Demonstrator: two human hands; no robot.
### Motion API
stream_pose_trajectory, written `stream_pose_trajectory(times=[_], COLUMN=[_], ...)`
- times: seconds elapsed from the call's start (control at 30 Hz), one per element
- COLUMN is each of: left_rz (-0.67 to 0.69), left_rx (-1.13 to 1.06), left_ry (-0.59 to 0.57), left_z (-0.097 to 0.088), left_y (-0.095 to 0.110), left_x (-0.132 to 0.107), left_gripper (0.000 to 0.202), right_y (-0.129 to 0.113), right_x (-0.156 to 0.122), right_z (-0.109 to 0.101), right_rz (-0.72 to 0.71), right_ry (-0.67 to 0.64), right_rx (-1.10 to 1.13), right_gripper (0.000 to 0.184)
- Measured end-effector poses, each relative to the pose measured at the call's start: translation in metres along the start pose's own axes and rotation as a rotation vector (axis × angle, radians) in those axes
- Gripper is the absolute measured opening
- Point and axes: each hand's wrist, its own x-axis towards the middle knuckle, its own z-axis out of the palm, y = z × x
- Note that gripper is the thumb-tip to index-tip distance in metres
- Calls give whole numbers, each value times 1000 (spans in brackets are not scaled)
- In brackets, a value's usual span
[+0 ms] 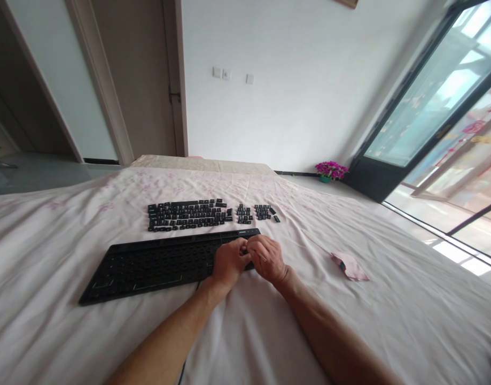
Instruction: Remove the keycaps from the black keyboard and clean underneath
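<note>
A black keyboard (149, 267) with its keycaps off lies at a slant on the bedsheet. Over its right end, my left hand (230, 261) and my right hand (268, 256) meet, fingers curled and fingertips close together. Whatever they pinch is too small or too hidden to make out. Just beyond the keyboard, loose black keycaps (185, 214) lie in rows, with two smaller groups of keycaps (263, 212) to the right. My hands cover part of the keyboard's right end.
A pink cloth (351, 266) with a small dark item on it lies to the right on the wrinkled bedsheet (309, 321). The keyboard's cable (181, 372) runs toward me under my left forearm. Magenta flowers (331, 170) stand on the floor by the glass door.
</note>
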Motion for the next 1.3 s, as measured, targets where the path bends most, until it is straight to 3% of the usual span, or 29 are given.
stream_pose_trajectory(times=[0.07,0.17,0.23,0.3,0.5,0.63,0.77,0.9,1.0,1.3], left_rz=[-19,-74,-81,-66,-42,-39,-31,19,45,67], left_rx=[-24,-98,-115,-131,-236,-287,-338,-298,-264,-242], left_ry=[4,18,39,64,112,91,111,104,90,84], left_z=[0,1,2,2,0,1,3,5,6,5], left_y=[0,0,-1,-2,-3,-4,-7,-12,-14,-13], left_x=[1,0,0,0,-1,-2,-2,-1,-1,-1], left_gripper=[17,28,36,44,55,57,60,42,35,28], right_y=[0,-1,0,1,-2,3,35,85,115,148], right_x=[1,8,15,22,24,21,22,23,24,31], right_z=[-1,-7,-15,-23,-35,-35,-42,-48,-44,-27], right_rz=[16,211,310,350,429,484,561,750,832,845], right_ry=[21,267,331,227,-242,-377,-332,-162,-169,-249], right_rx=[-3,49,26,-66,-238,-226,-193,-267,-351,-364], right_gripper=[22,28,30,28,20,13,17,25,26,24])
